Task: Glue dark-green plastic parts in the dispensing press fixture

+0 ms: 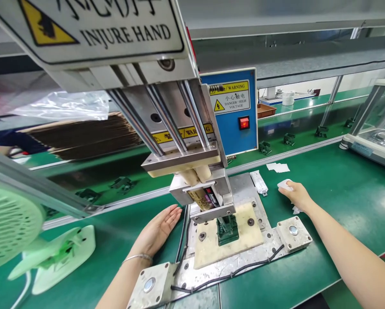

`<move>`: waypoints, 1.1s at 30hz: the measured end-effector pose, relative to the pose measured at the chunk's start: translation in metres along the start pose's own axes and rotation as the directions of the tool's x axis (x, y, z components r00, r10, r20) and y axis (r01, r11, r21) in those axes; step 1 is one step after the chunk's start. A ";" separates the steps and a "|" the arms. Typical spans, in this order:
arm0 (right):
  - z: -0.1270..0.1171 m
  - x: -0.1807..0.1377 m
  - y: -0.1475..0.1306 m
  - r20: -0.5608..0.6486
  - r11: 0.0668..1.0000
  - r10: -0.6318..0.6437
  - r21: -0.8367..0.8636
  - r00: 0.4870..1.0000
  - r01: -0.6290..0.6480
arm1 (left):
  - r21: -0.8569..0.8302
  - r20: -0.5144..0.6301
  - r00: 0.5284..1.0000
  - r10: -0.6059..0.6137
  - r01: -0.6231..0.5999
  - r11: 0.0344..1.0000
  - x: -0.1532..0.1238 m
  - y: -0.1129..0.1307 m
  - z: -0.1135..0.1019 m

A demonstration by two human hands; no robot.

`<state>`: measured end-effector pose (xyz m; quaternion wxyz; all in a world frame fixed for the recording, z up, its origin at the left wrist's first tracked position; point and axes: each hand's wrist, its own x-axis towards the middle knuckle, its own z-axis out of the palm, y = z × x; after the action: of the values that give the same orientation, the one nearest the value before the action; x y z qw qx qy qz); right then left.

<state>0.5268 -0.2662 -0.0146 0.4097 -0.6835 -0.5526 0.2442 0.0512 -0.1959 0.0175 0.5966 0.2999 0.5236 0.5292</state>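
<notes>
Fingertips of the right hand are pinching a small white part lying on the green worktop right of the press. The left hand is resting spread open beside its baseplate.

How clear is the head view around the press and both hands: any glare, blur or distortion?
Head view: left hand and right hand sharp, evenly lit; fan close to the lens and soft; wide-angle bending splays the press columns; mild sheen on the green mat.

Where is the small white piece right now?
Head view: the small white piece lies on the green mat right of the press, touched by the right hand.
</notes>
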 end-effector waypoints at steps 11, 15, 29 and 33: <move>0.001 0.001 0.002 0.003 1.000 0.003 0.014 1.000 -0.003 | 0.026 0.000 1.000 -0.009 0.009 1.000 0.002 -0.001 0.000; 0.001 0.001 0.003 0.003 1.000 0.001 0.024 1.000 -0.001 | 0.029 0.010 1.000 0.000 0.000 1.000 0.003 -0.002 -0.002; 0.000 0.001 0.001 0.034 1.000 -0.013 0.027 0.999 0.013 | 0.024 0.013 1.000 -0.015 0.014 1.000 0.001 0.000 0.000; 0.000 0.001 0.000 0.030 1.000 -0.001 0.021 1.000 0.000 | 0.038 0.006 1.000 -0.020 0.020 0.999 0.000 0.001 0.002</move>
<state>0.5269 -0.2656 -0.0151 0.4084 -0.6753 -0.5563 0.2602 0.0525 -0.1956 0.0189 0.5977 0.3074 0.5347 0.5122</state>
